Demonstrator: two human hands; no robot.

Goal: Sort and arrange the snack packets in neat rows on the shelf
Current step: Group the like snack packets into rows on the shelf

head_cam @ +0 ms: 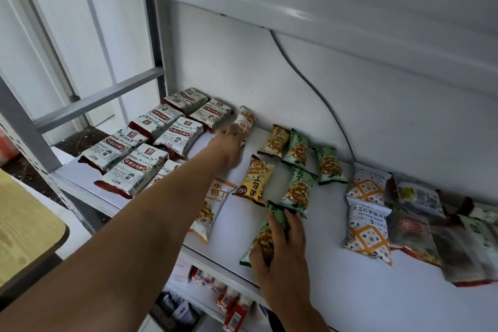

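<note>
My left hand (229, 144) touches the orange-white packet (245, 118) at the back of the shelf (323, 226); can't tell if it's gripping. Right hand (281, 246) grasps a green packet (265, 226) near the front edge. I'd slide it flat, squared up under the other green packets (297, 191).

Shelf (323, 294): smooth white painted metal, faint sheen; snack packets (254, 183): glossy, crinkled plastic film, printed; upright (29, 129): grey metal, matt; tabletop (24, 226): pale wood-grain surface, smooth, matt.
</note>
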